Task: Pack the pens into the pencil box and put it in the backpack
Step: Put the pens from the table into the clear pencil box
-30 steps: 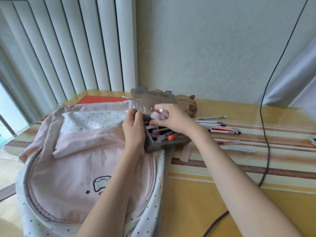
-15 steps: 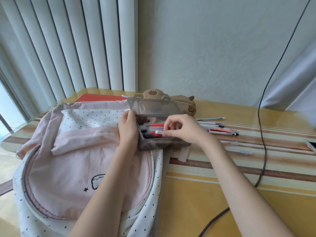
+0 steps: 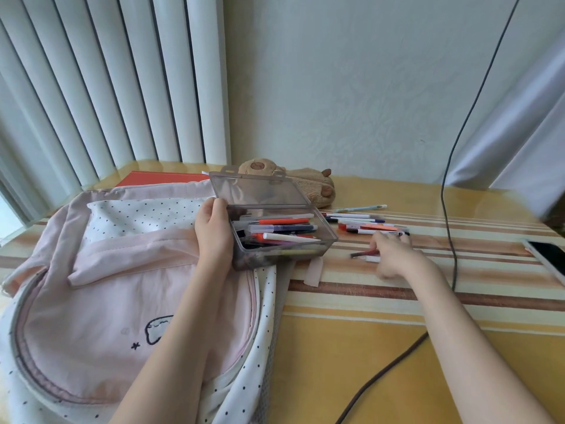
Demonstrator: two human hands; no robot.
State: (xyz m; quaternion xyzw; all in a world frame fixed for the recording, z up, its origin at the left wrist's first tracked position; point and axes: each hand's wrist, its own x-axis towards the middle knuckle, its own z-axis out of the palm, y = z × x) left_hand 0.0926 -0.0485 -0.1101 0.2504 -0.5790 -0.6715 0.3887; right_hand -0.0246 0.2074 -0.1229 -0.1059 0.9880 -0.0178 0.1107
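Reaching for the next pens beside the pencil box

The left hand (image 3: 214, 232) is gripping the pencil box (image 3: 282, 237), lid up, on the backpack (image 3: 122, 286); just right of the box the blurred right hand (image 3: 389, 254) is closing on a dark pen (image 3: 362, 254), grip unclear. Beyond it, loose pens (image 3: 371, 226) are waiting; lifting them lengthwise should fit best.

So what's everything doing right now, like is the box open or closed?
pencil box: lid open, partly filled with pens, resting on the backpack.
backpack: lying flat, front pocket zipped shut.
loose pens: on the table, not yet packed.
left hand: gripping the box's side.
right hand: on a loose pen; grip blurred.
phone: screen dark.
plush toy: lying down.
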